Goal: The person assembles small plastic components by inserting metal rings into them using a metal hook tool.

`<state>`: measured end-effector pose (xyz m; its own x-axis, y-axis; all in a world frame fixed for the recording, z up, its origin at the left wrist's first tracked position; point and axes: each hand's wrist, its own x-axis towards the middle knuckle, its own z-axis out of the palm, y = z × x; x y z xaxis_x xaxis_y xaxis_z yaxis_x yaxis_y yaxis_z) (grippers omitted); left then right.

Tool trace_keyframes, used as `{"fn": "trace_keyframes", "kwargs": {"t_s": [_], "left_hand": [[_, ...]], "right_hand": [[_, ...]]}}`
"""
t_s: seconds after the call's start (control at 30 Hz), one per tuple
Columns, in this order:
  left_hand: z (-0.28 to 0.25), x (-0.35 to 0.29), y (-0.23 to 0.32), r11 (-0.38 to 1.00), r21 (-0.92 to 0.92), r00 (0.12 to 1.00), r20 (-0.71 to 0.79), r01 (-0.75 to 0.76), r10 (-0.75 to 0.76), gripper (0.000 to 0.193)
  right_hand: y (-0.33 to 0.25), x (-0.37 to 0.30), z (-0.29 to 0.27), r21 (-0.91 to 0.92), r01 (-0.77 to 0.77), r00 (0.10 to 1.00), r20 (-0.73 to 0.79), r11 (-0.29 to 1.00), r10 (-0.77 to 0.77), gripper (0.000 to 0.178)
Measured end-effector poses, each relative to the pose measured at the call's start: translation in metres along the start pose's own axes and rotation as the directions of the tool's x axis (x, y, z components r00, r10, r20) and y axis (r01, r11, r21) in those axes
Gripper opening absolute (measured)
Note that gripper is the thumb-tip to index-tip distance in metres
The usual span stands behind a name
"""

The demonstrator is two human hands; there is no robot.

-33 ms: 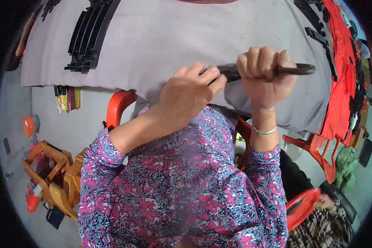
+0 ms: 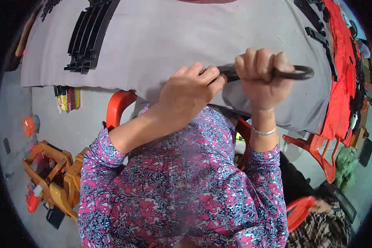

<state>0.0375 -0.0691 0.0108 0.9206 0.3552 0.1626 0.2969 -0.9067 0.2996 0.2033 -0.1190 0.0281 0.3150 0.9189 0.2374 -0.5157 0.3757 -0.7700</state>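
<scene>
Above the near edge of the grey table cover [image 2: 169, 45], my right hand [image 2: 264, 76] is closed in a fist round a black tool with a looped handle [image 2: 304, 73]. Its loop sticks out to the right of the fist, and my fingers hide much of the rest. My left hand [image 2: 190, 91] is curled at a dark part [image 2: 229, 72] that shows between the two hands. Whether this belongs to the same tool or is a separate black piece, I cannot tell. To the left lie several long, curved black plastic strips [image 2: 89, 37], side by side.
More black strips [image 2: 322, 39] lie at the table's right, beside a red cloth [image 2: 339, 82]. Red plastic chairs [image 2: 120, 105] stand close to the table. Brown-yellow plastic pieces [image 2: 53, 173] lie on the floor at left. Another person's hand [image 2: 322, 206] is near a red seat [image 2: 299, 213] at lower right.
My right fist has shifted slightly left and tilted, and the tool's loop shows a little wider. My left hand stays almost still. The other person's hand at lower right has moved slightly.
</scene>
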Motion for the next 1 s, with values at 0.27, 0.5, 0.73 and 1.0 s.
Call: {"fn": "trace_keyframes", "kwargs": {"t_s": [0.27, 0.5, 0.73, 1.0], "left_hand": [[0.005, -0.001, -0.005, 0.996, 0.012, 0.982, -0.162, -0.093, 0.094, 0.030], [0.000, 0.002, -0.004, 0.994, -0.063, 0.995, -0.053, -0.087, 0.084, 0.041], [0.002, -0.001, -0.003, 0.992, -0.110, 0.997, -0.058, -0.054, 0.048, 0.044], [0.005, 0.000, -0.002, 0.996, -0.072, 0.997, -0.058, -0.060, 0.056, 0.042]], "right_hand": [[-0.007, 0.003, 0.006, -0.247, -0.003, 0.996, 0.089, 0.969, 0.025, 0.048], [-0.002, 0.005, -0.006, 0.160, 0.032, 0.998, -0.063, 0.987, -0.022, 0.045], [-0.012, 0.008, -0.034, 0.241, -0.076, 0.997, 0.042, 0.967, 0.068, 0.052], [-0.011, 0.009, -0.037, 0.276, -0.098, 0.995, 0.040, 0.956, 0.091, 0.052]]}}
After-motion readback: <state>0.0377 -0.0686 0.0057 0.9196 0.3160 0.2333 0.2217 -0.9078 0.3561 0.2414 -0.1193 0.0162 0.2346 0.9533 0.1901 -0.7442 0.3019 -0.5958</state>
